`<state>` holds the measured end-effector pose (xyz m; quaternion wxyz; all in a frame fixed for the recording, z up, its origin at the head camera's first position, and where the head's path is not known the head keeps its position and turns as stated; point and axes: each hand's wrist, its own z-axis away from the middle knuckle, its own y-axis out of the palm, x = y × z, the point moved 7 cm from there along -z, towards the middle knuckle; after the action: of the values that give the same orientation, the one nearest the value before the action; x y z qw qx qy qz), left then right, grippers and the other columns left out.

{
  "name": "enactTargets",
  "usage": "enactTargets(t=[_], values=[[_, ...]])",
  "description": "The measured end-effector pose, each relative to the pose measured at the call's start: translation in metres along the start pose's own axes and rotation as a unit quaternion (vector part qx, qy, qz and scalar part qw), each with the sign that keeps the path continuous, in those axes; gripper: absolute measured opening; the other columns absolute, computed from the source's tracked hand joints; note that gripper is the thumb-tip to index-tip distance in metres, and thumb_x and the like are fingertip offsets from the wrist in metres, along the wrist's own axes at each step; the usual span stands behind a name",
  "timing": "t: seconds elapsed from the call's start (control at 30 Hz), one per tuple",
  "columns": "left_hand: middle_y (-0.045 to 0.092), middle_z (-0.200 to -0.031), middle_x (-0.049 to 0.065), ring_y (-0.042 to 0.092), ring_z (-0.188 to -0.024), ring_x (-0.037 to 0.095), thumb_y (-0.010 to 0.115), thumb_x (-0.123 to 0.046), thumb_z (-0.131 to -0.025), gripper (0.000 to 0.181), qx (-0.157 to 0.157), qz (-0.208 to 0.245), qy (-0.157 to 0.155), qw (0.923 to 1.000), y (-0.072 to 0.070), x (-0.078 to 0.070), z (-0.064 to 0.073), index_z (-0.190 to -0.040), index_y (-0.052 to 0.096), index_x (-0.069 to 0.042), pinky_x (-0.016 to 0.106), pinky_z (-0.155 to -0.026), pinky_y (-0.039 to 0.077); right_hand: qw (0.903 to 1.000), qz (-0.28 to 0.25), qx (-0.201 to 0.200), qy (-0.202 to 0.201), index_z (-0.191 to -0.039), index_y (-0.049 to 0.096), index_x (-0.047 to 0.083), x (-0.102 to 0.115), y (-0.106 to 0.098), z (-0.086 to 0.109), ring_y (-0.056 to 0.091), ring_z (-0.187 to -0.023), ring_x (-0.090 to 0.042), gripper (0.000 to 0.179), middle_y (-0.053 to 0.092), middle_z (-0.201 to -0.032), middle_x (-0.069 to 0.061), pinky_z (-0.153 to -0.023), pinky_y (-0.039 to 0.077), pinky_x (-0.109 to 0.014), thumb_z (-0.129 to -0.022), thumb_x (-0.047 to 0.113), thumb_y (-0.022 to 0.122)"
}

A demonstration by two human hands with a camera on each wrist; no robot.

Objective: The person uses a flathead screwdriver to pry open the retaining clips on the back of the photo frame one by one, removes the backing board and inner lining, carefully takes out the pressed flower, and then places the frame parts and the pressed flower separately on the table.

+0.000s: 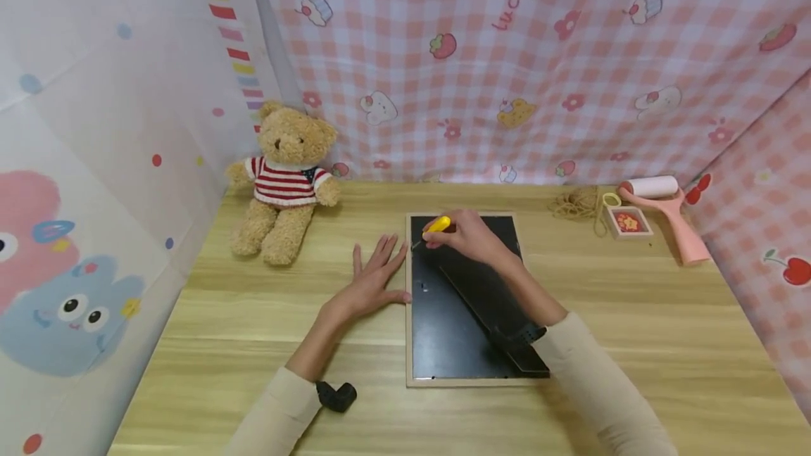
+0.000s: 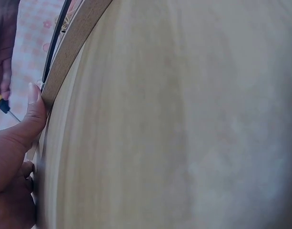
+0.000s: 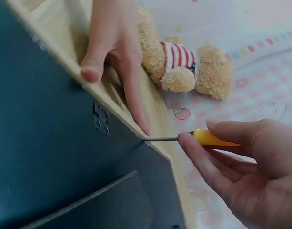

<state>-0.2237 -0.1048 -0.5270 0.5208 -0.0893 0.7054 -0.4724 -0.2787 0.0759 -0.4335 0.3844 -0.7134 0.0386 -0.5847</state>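
Note:
A picture frame [image 1: 446, 343] with a light wooden rim lies back side up, showing its black backing and a slanted stand flap [image 1: 491, 290]. My right hand [image 1: 472, 236] grips the yellow handle of a screwdriver [image 1: 438, 225]. In the right wrist view, the tip of the screwdriver [image 3: 160, 139] meets the inner edge of the rim, beyond a small metal hanger [image 3: 101, 118]. My left hand [image 1: 370, 283] rests on the table with fingers spread, its thumb [image 2: 34, 112] and a fingertip touching the rim's left side.
A teddy bear [image 1: 286, 181] in a striped sweater sits at the back left of the wooden table [image 1: 253, 343]. Twine [image 1: 576, 203], a small framed picture [image 1: 629, 222] and a pink lint roller [image 1: 681, 220] lie at the back right. Patterned cloths hang around the table.

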Motion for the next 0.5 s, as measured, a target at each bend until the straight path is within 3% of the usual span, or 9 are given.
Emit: enactTargets(t=[0.17, 0.33, 0.5], values=[[0.004, -0.183, 0.025, -0.004, -0.171, 0.045, 0.08, -0.046, -0.094, 0.109, 0.006, 0.011, 0.003, 0.9999, 0.0, -0.001, 0.001, -0.174, 0.021, -0.003, 0.077, -0.123, -0.024, 0.9988, -0.042, 0.008, 0.023, -0.12, 0.078, -0.01, -0.01, 0.001, -0.001, 0.083, -0.095, -0.036, 0.026, 0.083, -0.105, -0.019, -0.092, 0.066, -0.051, -0.105, 0.011, 0.075], [0.003, -0.183, 0.024, -0.005, -0.171, 0.044, 0.08, -0.047, -0.095, 0.109, 0.008, 0.01, -0.002, 0.9999, 0.0, -0.001, 0.001, -0.175, 0.02, -0.004, 0.077, -0.124, -0.023, 0.9992, -0.023, 0.027, 0.017, -0.117, 0.079, -0.008, -0.004, 0.002, -0.01, 0.082, -0.093, -0.033, 0.023, 0.083, -0.103, -0.019, -0.089, 0.068, -0.045, -0.106, 0.012, 0.073], [0.003, -0.184, 0.023, -0.004, -0.171, 0.043, 0.081, -0.041, -0.095, 0.107, 0.005, -0.005, -0.006, 1.0, 0.0, -0.001, 0.0, -0.175, 0.019, -0.004, 0.077, -0.124, -0.022, 0.9987, -0.013, 0.05, 0.006, -0.112, 0.078, -0.011, 0.006, 0.004, -0.021, 0.081, -0.092, -0.04, 0.02, 0.081, -0.102, -0.024, -0.088, 0.067, -0.049, -0.106, 0.008, 0.072]])
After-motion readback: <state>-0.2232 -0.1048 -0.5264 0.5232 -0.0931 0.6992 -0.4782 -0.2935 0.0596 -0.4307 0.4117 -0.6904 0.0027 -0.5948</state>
